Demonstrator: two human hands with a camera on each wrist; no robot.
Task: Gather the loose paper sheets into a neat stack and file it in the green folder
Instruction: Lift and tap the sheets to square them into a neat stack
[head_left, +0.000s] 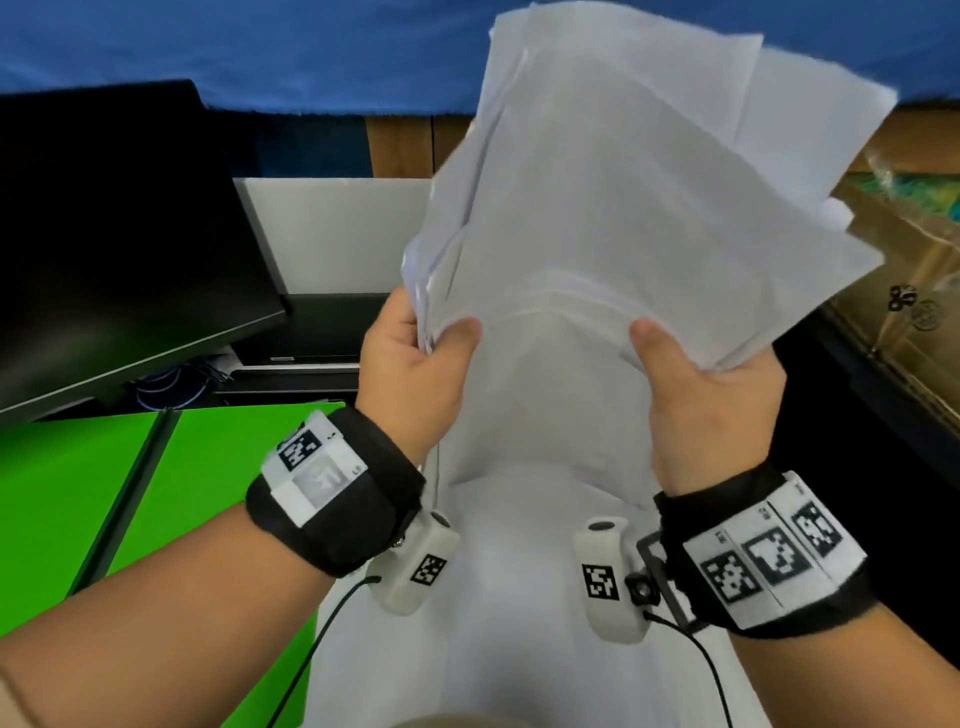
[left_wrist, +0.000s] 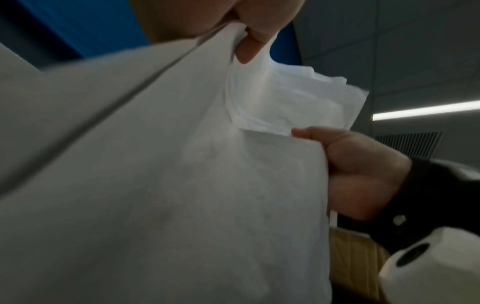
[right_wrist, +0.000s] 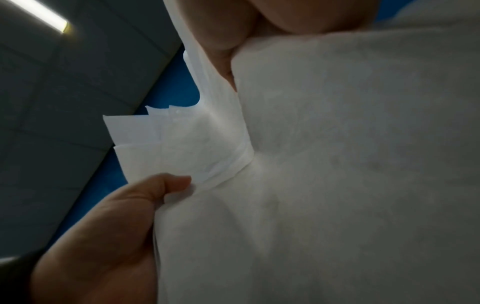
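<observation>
Right now both hands are holding the paper sheets (head_left: 623, 208) up in the air in front of the person, above a white sheet (head_left: 519, 571) lying flat on the desk. Left hand (head_left: 415, 374) is pinching the bundle's lower left corner, thumb on the near face w/ fingers curled behind; right hand (head_left: 711, 405) is doing the same at the lower right corner, thumb pressing the front. Sheets aren't squared: edges and corners are fanning out at the top and right side, and stepped lower edges are showing between the two thumbs.

Left wrist view is showing the left thumb (left_wrist: 249, 41) clamping the paper edge, w/ the right hand (left_wrist: 358, 170) gripping the far side. Right wrist view is showing the left hand (right_wrist: 109, 236) gripping the edge, misaligned corners poking out above it.

Green folder (head_left: 156, 493) is lying open and flat on the desk at lower left, well apart from the lifted sheets. A dark monitor (head_left: 119, 234) is standing behind the folder, and a cardboard box (head_left: 904, 270) is sitting at far right.
</observation>
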